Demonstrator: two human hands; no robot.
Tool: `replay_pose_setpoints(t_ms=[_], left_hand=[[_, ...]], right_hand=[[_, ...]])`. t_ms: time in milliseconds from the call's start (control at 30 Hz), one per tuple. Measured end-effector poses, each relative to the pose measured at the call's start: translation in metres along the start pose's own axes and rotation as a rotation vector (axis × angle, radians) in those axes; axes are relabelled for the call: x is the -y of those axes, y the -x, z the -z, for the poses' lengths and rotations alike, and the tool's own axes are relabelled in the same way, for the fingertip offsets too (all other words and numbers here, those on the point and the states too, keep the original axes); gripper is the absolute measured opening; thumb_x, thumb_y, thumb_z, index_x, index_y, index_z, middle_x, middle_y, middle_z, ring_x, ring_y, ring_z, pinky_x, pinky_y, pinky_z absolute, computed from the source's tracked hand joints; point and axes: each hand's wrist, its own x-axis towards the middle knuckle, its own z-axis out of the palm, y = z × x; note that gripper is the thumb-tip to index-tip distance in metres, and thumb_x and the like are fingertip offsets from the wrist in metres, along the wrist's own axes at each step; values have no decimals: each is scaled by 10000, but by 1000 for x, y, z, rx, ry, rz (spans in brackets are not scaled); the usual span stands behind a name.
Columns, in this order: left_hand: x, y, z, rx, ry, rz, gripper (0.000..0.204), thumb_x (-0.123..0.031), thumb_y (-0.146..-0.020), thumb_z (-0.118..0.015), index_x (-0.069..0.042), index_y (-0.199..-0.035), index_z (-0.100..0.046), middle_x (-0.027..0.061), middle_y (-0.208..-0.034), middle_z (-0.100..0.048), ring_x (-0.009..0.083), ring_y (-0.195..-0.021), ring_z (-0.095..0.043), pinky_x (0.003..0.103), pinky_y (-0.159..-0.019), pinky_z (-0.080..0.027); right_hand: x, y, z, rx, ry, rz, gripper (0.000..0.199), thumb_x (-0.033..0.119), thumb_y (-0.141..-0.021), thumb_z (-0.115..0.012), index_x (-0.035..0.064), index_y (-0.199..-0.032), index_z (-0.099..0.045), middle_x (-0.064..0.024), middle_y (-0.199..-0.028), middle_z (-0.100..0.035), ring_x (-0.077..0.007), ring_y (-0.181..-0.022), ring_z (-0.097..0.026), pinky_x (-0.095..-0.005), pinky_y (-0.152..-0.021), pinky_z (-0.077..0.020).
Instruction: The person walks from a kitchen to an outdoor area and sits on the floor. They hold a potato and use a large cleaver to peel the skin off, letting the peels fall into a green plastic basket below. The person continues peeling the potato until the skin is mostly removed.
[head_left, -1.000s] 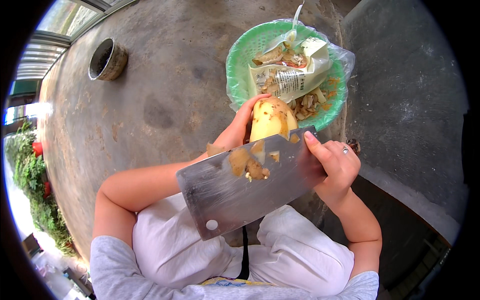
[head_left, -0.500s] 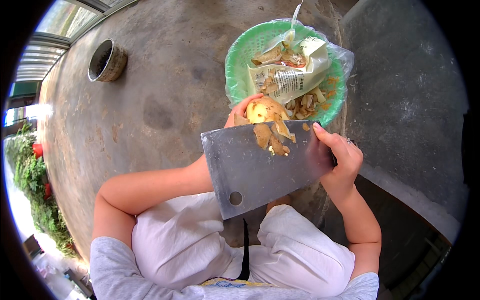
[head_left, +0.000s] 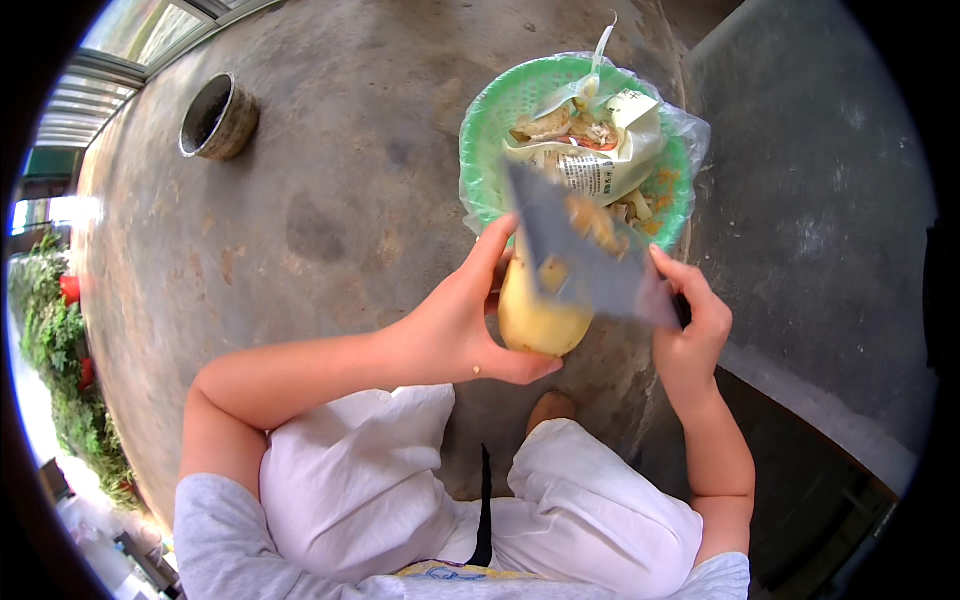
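My left hand point(head_left: 470, 315) is closed round a large potato point(head_left: 545, 318), fingers at its far side and thumb at its near end. Most of its visible surface is pale and peeled. My right hand point(head_left: 695, 310) grips the dark handle of a cleaver point(head_left: 590, 265), whose broad grey blade is smeared by motion. Bits of brown peel point(head_left: 597, 222) cling to the blade. The blade is tilted over the potato's far part and hides it; whether the edge touches the potato I cannot tell. Beyond the blade stands a green plastic basket point(head_left: 485, 130) lined with a clear bag.
Inside the basket lie a crumpled printed packet point(head_left: 635, 150) and peelings point(head_left: 635, 208). A round, worn pot point(head_left: 232, 125) stands on the concrete floor point(head_left: 330, 180) at the far left. A dark grey slab point(head_left: 800, 200) borders my right side. Green plants point(head_left: 60, 350) line the far left edge.
The cleaver has swung from lying broad across my lap to a tilted position over the potato, farther from me. My left hand and the potato have come nearer and into fuller view.
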Motion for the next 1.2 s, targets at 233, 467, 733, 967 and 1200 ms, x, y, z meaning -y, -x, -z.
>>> replay_pose_setpoints(t_ms=[233,467,733,967,1200], left_hand=[[27,-11,1,-81,189,106,930,-15,-886,-693,-171,-1610,-130,135,-1538,-351,222,-1388,-416,354,-1146,-387],[5,-5,-4,-74,53,131,870,-52,-915,-672,-163,-1607,-156,128,-1562,-311,217,-1413,-375,343,-1168,-348],[9,5,-8,-117,337,95,891,-145,-896,-721,-141,-1600,-175,97,-1540,-362,208,-1390,-407,348,-1156,-359],[7,8,1,70,-597,-170,1092,-137,-714,-894,-96,-1550,-193,120,-1440,-479,251,-1325,-493,394,-1133,-387],[-3,1,0,81,-133,-215,1268,-133,-680,-926,-74,-1590,-45,101,-1580,-261,228,-1450,-336,396,-1163,-316]], right_hand=[[30,5,-3,67,158,386,489,8,-680,-747,88,-1162,-734,-20,-635,-460,-172,-506,-464,-299,-478,-378],[28,3,-2,22,204,424,507,36,-669,-758,89,-1172,-733,-4,-654,-448,-158,-515,-460,-291,-479,-377],[20,-2,2,29,217,344,529,-22,-651,-739,78,-1170,-727,-15,-614,-449,-171,-508,-468,-290,-481,-380],[-2,-6,0,35,150,104,447,-111,-699,-697,62,-1110,-733,-65,-676,-568,-208,-573,-574,-280,-567,-476],[-1,0,7,93,-162,-308,421,-172,-786,-620,46,-1135,-708,-23,-741,-649,-51,-628,-519,-200,-614,-425]])
